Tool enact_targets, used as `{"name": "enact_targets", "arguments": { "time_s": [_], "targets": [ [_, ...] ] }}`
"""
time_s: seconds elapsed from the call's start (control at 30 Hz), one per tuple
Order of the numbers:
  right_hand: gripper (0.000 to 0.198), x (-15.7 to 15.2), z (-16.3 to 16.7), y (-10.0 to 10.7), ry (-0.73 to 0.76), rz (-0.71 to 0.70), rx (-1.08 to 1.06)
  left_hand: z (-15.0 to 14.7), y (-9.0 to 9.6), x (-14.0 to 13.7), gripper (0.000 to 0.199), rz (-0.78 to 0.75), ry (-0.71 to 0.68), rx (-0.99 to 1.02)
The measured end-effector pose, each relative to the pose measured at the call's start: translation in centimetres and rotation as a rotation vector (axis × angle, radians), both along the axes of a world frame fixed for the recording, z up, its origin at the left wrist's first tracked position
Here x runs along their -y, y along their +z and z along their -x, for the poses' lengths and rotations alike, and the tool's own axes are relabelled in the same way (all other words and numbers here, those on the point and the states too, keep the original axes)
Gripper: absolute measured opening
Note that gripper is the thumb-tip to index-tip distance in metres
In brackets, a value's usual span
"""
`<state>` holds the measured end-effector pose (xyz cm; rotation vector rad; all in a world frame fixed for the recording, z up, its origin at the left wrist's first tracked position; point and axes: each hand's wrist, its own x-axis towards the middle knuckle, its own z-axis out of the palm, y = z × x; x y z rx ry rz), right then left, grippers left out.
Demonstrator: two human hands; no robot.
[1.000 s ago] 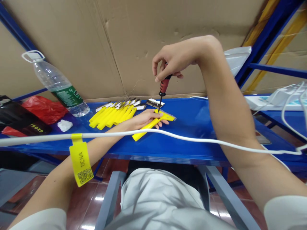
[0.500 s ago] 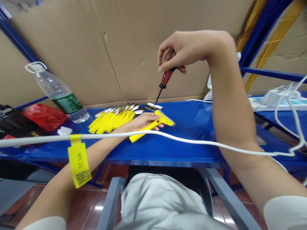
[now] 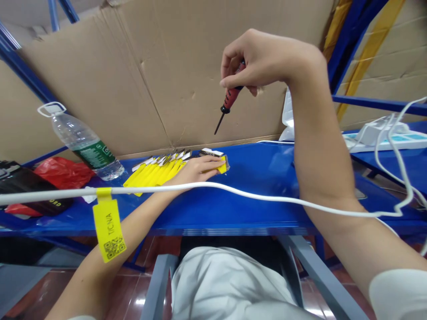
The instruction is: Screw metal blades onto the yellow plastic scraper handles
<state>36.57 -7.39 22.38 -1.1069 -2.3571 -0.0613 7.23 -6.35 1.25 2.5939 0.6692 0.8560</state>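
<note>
My right hand (image 3: 242,66) is closed around the red and black handle of a screwdriver (image 3: 230,98), held in the air with its thin shaft slanting down to the left. Lower down, my left hand (image 3: 200,170) grips a yellow scraper (image 3: 222,168) at the table; its clear-edged head shows past my fingertips and the handle is hidden beneath the hand. Just behind that head lies a black and white blade pack (image 3: 211,152). Left of my hand, several more yellow scrapers (image 3: 153,173) lie side by side, their blade ends toward the cardboard.
A water bottle (image 3: 91,146) leans at the left beside a red plastic bag (image 3: 63,172) and a black bag (image 3: 33,191). A white cable (image 3: 260,195) with a yellow tag (image 3: 109,229) crosses in front of the blue table (image 3: 260,169). Cardboard (image 3: 187,80) stands behind; a power strip (image 3: 400,140) sits right.
My left hand has turned over the yellow scraper, so its handle no longer shows. The screwdriver tip has moved slightly up and away from the blade pack, still in my right hand.
</note>
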Motion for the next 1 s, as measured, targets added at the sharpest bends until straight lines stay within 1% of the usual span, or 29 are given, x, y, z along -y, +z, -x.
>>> {"name": "enact_targets", "arguments": {
  "time_s": [0.1, 0.2, 0.3, 0.5, 0.57, 0.67, 0.73, 0.8, 0.87, 0.93, 1.0],
  "targets": [
    [0.003, -0.1, 0.3, -0.1, 0.015, 0.014, 0.012, 0.2, -0.8, -0.6, 0.035, -0.014, 0.027, -0.066],
    [0.002, -0.1, 0.6, -0.2, 0.016, 0.024, 0.017, 0.3, -1.5, -1.2, 0.053, 0.005, 0.080, -0.100],
    [0.004, 0.0, 0.7, -0.1, 0.032, 0.041, 0.018, 0.2, -1.8, -1.5, 0.068, 0.030, 0.119, -0.096],
    [0.007, 0.0, 0.9, 0.0, 0.114, 0.112, 0.042, -0.4, -1.8, -1.4, 0.076, 0.058, 0.215, -0.077],
    [0.007, 0.2, 1.0, 0.0, 0.119, 0.141, 0.049, -0.4, -1.7, -1.3, 0.066, 0.065, 0.189, -0.059],
    [0.007, 0.4, 1.1, 0.0, 0.108, 0.123, 0.035, -0.3, -1.2, -1.1, 0.037, 0.060, 0.121, -0.013],
    [0.006, 0.5, 1.0, 0.0, 0.080, 0.078, 0.030, -0.2, -0.8, -1.0, 0.024, 0.049, 0.150, 0.009],
    [0.006, 0.5, 0.7, 0.0, 0.059, 0.037, 0.024, -0.1, -0.5, -1.1, 0.021, 0.048, 0.230, 0.026],
    [0.008, 0.3, 0.4, -0.1, 0.056, 0.011, 0.008, 0.1, -0.4, -1.3, 0.022, 0.077, 0.286, 0.068],
    [0.010, 0.2, 0.1, -0.2, 0.059, -0.013, -0.006, 0.2, -0.3, -1.7, 0.023, 0.145, 0.295, 0.146],
    [0.010, 0.1, -0.1, -0.3, 0.059, -0.032, -0.010, 0.4, -0.3, -2.1, 0.024, 0.259, 0.290, 0.221]
  ]
}}
